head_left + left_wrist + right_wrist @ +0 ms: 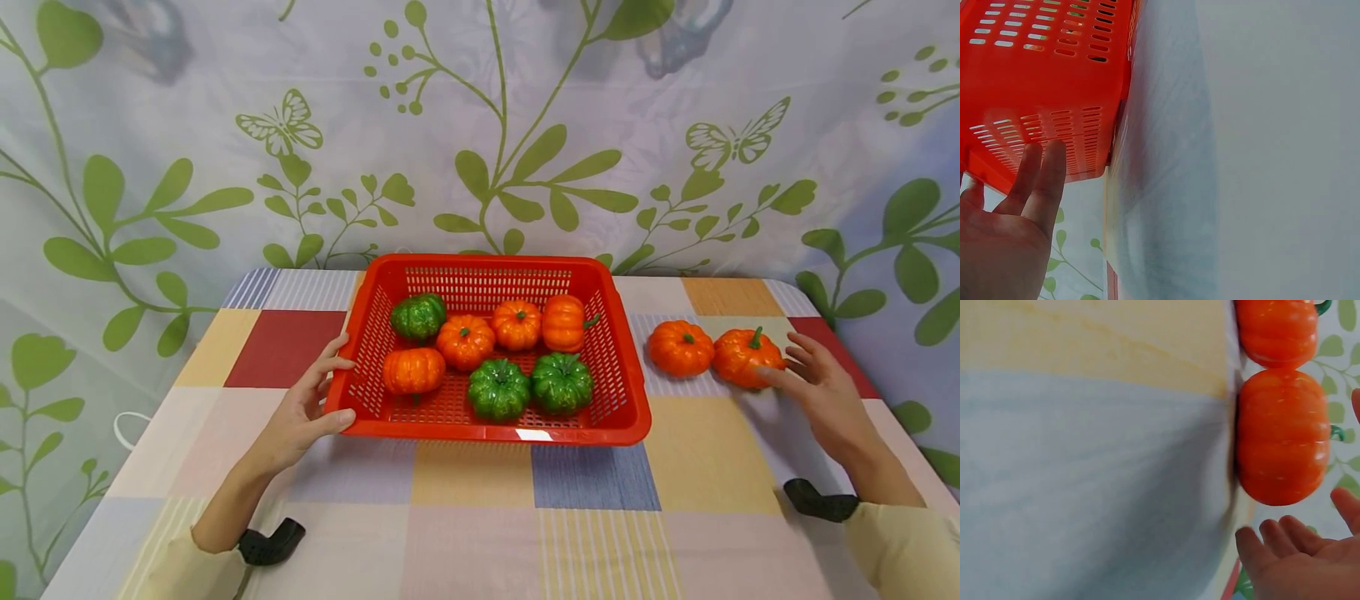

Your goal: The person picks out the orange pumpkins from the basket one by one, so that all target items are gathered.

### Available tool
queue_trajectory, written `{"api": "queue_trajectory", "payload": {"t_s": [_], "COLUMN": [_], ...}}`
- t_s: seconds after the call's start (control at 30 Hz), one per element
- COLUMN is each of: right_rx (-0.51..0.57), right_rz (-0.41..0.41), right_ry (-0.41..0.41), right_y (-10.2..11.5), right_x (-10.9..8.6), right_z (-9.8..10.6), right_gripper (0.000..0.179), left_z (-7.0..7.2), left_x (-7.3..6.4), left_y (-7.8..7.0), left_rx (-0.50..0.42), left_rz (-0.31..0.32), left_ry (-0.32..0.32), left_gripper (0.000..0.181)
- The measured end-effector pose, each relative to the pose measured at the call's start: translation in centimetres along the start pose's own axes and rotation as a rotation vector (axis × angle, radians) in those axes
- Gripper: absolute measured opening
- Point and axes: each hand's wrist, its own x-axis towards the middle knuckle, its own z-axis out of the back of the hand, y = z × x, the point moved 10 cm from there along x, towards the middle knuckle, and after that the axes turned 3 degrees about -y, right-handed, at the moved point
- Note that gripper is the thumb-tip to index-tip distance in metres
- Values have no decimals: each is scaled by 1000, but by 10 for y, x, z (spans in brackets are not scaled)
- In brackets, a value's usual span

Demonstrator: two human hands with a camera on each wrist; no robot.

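Note:
A red plastic basket point(491, 432) holds several small orange pumpkins point(465, 342) and three green pumpkins point(499, 390). My left hand point(303, 417) grips the basket's left rim, its thumb over the front corner. In the left wrist view, two fingers point(1047, 187) reach along the outer wall. Right of the basket, two more orange pumpkins sit side by side: a left one point(681, 348) and a right one point(738, 360). My right hand point(825, 400) is beside the right one, fingers spread around its outer side. The right wrist view shows a gap between the fingertips point(1247, 540) and that pumpkin.
A patchwork-patterned cloth point(480, 533) covers the table. Behind it hangs a pale curtain point(360, 108) with green leaves and butterflies. A black wrist strap piece point(272, 542) sits near the left sleeve, another black piece point(819, 502) near the right.

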Motion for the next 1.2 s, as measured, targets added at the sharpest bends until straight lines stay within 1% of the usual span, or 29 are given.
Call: {"api": "queue_trajectory", "payload": {"t_s": [0.07,0.3,0.47,0.63,0.73,0.83,0.93,1.03,1.2], "right_rx": [-14,-34,-39,-48,-52,-38,-34,-39,-98], "right_rz": [6,78,119,183,243,311,357,395,414], "right_ry": [-21,-67,-79,-101,-90,-62,-30,4,22], "right_y": [2,17,31,52,67,85,98,109,121], "right_x": [-3,-17,-29,-41,-47,-52,-58,-63,-73], "right_z": [4,13,13,9,6,1,-6,-15,-29], "right_gripper": [76,73,71,68,65,62,62,63,63], "left_z": [-1,0,0,-1,0,0,0,-1,-1], "left_x": [0,-1,-1,-1,0,-1,-1,-1,0], "left_y": [0,1,0,0,-1,-2,-3,-2,-1], "left_rx": [1,0,6,4,0,-5,-4,1,6], "left_rz": [-5,1,3,6,9,2,-4,1,0], "left_ry": [2,-2,-4,-1,5,13,20,15,15], "left_gripper": [54,54,54,54,53,52,52,52,53]}}
